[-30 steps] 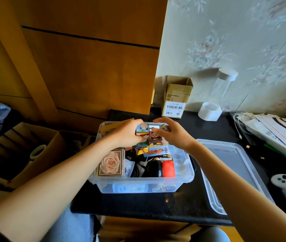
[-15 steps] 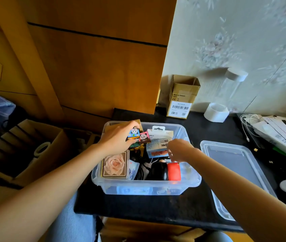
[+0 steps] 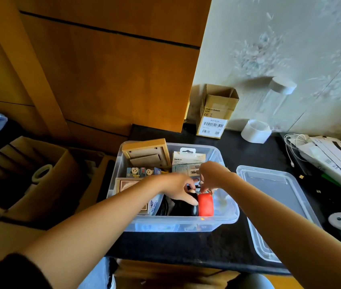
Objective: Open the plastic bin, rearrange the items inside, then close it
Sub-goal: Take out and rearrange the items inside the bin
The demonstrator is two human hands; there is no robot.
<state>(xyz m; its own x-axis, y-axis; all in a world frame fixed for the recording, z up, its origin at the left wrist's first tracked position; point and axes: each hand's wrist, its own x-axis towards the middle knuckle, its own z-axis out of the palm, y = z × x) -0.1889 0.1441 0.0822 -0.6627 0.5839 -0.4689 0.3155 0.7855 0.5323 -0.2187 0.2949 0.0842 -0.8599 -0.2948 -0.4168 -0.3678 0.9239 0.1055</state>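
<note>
1. Clear plastic bin (image 3: 186, 225) sits open on black tabletop (image 3: 186, 245), near front edge. Lid (image 3: 280, 207) lies flat on the table just R of bin, well off it.
2. Near end of bin: red item (image 3: 206, 205) upright against front wall, black rounded item (image 3: 183, 209) just L of it, touching.
3. L hand (image 3: 175, 189) reaches in over bin, fingers curled down onto top of black item; thumb tip at the seam btw black and red. Looks like a grip on the black one, can't tell how firm.
4. R hand (image 3: 210, 176) comes in from R, fingers bunched, tips pinching smth small just above red item — what it is, can't tell.
5. L side of bin: framed picture (image 3: 126, 184), mostly under L forearm.
6. Mid bin: small cartoon boxes (image 3: 142, 172) in a row.
7. Far end: wooden frame (image 3: 146, 153) leaning in far-L corner; Belkin pack (image 3: 188, 159) beside it.
8. Behind bin, by wall: cardboard box (image 3: 215, 113), open top; white tape roll (image 3: 256, 131) to its R.
</note>
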